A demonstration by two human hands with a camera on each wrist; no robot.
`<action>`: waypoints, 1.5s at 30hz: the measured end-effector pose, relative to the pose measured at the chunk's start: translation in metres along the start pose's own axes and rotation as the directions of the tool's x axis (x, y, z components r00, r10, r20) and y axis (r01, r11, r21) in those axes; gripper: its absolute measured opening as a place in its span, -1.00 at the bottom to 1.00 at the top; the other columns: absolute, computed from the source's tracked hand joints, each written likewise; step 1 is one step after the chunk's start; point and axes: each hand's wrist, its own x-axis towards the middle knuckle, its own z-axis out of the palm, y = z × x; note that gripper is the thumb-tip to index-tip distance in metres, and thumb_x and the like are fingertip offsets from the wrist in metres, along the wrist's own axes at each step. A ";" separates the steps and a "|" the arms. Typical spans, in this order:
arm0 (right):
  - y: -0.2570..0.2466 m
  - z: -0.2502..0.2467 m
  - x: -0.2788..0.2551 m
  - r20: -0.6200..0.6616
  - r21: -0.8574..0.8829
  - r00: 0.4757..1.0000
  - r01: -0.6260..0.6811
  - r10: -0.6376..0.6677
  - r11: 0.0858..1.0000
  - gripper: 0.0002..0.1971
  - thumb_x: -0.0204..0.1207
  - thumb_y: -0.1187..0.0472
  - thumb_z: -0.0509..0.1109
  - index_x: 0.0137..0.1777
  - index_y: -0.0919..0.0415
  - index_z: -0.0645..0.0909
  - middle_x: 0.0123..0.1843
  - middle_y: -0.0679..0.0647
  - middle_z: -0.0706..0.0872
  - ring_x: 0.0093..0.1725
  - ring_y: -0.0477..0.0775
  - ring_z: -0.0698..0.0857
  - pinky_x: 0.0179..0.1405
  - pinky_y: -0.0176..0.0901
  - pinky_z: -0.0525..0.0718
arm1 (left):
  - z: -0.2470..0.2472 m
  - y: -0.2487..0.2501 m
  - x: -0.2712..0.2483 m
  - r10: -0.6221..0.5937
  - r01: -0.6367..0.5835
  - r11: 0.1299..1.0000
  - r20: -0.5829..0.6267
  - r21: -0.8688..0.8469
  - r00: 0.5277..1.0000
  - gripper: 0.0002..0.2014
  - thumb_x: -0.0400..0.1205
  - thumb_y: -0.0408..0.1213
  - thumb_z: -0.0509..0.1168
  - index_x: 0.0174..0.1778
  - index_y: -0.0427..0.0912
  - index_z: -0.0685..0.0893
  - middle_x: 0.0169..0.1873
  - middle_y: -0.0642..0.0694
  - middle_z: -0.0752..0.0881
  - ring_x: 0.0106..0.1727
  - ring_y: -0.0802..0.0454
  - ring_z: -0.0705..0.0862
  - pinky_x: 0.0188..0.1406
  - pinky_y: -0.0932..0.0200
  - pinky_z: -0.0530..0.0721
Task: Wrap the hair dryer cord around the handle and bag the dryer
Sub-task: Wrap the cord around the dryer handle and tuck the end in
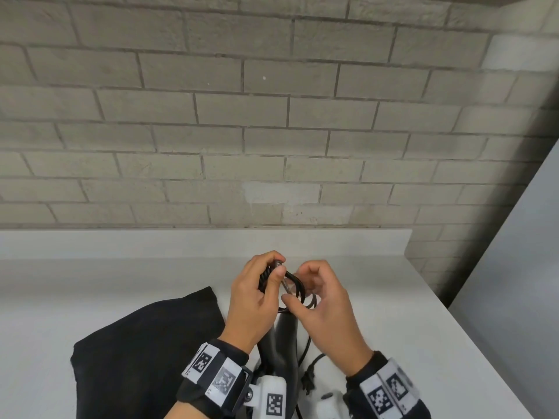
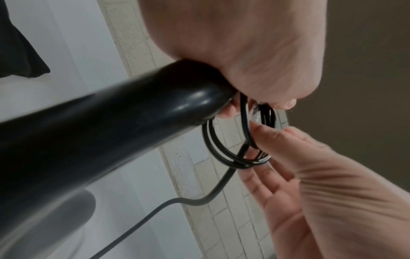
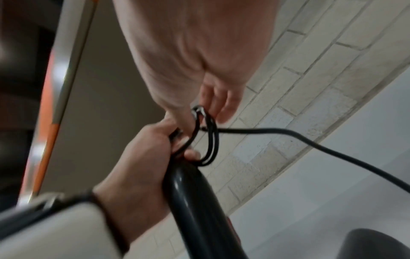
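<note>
Coiling the thin black cord (image 1: 298,290)
Your left hand (image 1: 252,300) is gripping the glossy black dryer handle (image 2: 106,140); your right hand (image 1: 323,303) is pinching the loops.

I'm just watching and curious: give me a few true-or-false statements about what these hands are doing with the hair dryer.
1. The left hand grips the end of the dryer handle. True.
2. The dryer is already inside the black bag. False: the bag lies flat beside it.
3. The right hand holds loops of the cord. True.
4. The plug is in a wall socket. False: it lies on the counter.
</note>
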 end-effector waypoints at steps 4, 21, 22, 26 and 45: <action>0.006 0.019 -0.012 -0.143 -0.478 0.955 0.164 -0.261 0.863 -0.83 0.37 0.20 0.62 -0.09 0.01 0.71 -0.09 -0.06 0.54 -0.11 -0.09 0.54 -0.28 -0.36 0.61 | 0.000 0.001 -0.001 -0.061 0.061 0.998 -0.035 -0.001 0.998 -0.81 0.70 -0.03 0.20 0.09 0.02 0.66 -0.07 0.16 0.70 -0.05 0.16 0.70 -0.06 0.47 0.58; -0.012 0.028 -0.023 -0.166 -0.644 0.985 -0.076 -0.042 0.761 -0.76 0.45 0.01 0.53 0.12 -0.13 0.76 -0.23 -0.11 0.70 -0.52 -0.08 0.63 -0.70 -0.31 0.44 | 0.008 0.010 -0.005 -0.093 0.095 0.995 -0.062 0.026 0.994 -0.83 0.68 -0.07 0.21 0.05 -0.05 0.64 -0.22 0.13 0.70 -0.18 0.14 0.70 -0.20 0.38 0.63; -0.013 0.028 -0.023 -0.167 -0.639 0.986 -0.093 -0.020 0.764 -0.75 0.45 0.00 0.53 0.13 -0.15 0.75 -0.24 -0.12 0.69 -0.54 -0.10 0.62 -0.71 -0.32 0.44 | 0.008 0.010 -0.005 -0.090 0.091 0.995 -0.061 0.027 0.994 -0.85 0.69 -0.09 0.22 0.04 -0.04 0.64 -0.22 0.13 0.70 -0.18 0.13 0.70 -0.20 0.37 0.64; -0.018 0.031 -0.023 -0.190 -0.665 0.981 -0.167 0.051 0.728 -0.76 0.50 -0.03 0.46 0.17 -0.19 0.71 -0.28 -0.12 0.65 -0.55 -0.08 0.63 -0.68 -0.32 0.40 | 0.008 0.009 -0.005 -0.083 0.084 0.996 -0.061 0.026 0.995 -0.88 0.71 -0.15 0.26 0.03 -0.07 0.66 -0.23 0.14 0.70 -0.19 0.12 0.70 -0.20 0.27 0.67; -0.025 -0.028 0.019 0.479 0.315 0.653 -0.752 0.587 0.579 -0.82 0.65 0.15 0.33 -0.10 0.22 0.69 -0.28 0.05 0.60 -0.30 0.01 0.53 -0.29 -0.15 0.54 | 0.013 0.013 -0.003 0.058 -0.059 0.998 0.036 0.034 0.998 -0.80 0.72 -0.09 0.22 0.08 -0.08 0.69 -0.11 0.22 0.70 -0.07 0.24 0.69 -0.08 0.48 0.55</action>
